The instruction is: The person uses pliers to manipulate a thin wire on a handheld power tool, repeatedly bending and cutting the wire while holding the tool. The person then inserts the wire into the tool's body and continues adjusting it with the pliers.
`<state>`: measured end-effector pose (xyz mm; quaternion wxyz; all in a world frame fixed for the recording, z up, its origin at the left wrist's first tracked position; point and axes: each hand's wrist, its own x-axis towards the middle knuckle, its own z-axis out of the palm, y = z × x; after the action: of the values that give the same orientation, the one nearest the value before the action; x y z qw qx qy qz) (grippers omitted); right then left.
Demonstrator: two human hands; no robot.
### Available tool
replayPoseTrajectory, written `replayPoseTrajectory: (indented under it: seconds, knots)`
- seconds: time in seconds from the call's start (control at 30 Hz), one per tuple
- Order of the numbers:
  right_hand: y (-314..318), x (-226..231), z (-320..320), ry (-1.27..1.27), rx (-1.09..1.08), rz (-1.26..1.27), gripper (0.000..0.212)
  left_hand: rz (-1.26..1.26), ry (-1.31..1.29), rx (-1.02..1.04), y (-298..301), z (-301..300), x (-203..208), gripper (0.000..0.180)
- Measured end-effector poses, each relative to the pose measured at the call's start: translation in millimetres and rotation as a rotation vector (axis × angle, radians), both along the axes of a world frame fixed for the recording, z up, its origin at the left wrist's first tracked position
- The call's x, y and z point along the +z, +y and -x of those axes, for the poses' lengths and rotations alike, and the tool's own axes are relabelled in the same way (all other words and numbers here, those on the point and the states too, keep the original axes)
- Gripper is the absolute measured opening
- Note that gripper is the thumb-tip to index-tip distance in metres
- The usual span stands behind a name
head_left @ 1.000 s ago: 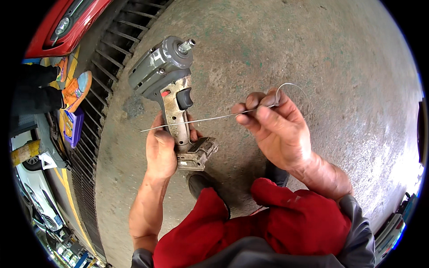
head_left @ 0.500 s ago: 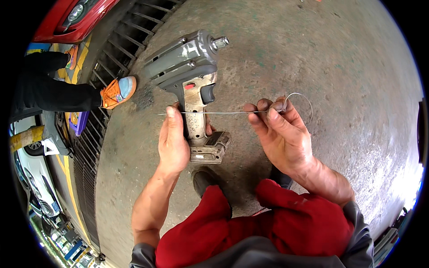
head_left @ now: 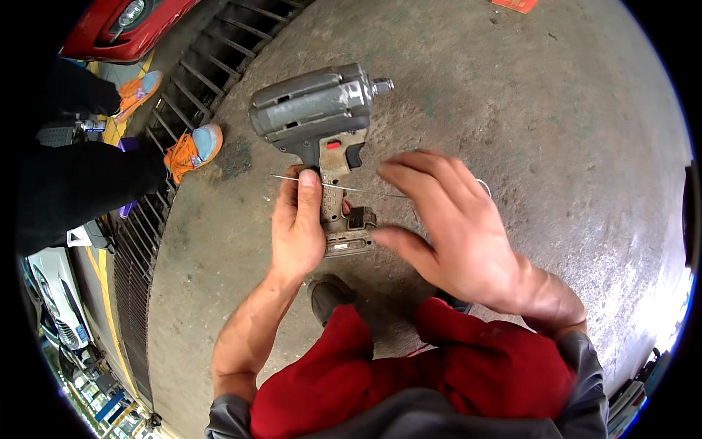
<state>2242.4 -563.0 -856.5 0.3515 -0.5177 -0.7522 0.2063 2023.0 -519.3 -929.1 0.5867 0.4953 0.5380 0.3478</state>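
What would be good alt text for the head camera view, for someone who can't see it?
Seen from above, a person's left hand grips the handle of a grey cordless impact wrench and pins a thin wire against it, while the open right hand hovers over the wire's other end. Below are red trousers and a concrete floor; a bystander's orange shoes stand by a drain grate.

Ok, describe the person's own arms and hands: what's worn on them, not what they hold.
Both hands, left hand and right hand, are bare, with no gloves, rings or watch visible. The forearms are bare too; grey sleeves begin near the elbows.
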Motion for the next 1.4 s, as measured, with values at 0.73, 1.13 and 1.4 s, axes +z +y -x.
replayPoseTrajectory:
  seconds: [0.73,1.13,1.4]
  knots:
    - [16,-43,2,0.356,-0.083,0.692,0.035,0.117,-0.119,-0.029,-4,-3,6,0.058]
    - [17,-82,6,1.062,0.169,0.818,0.040,0.322,-0.318,-0.081,-9,2,18,0.059]
    - [26,-70,-6,0.824,0.316,0.914,0.049,0.429,-0.471,-0.241,-8,10,20,0.057]
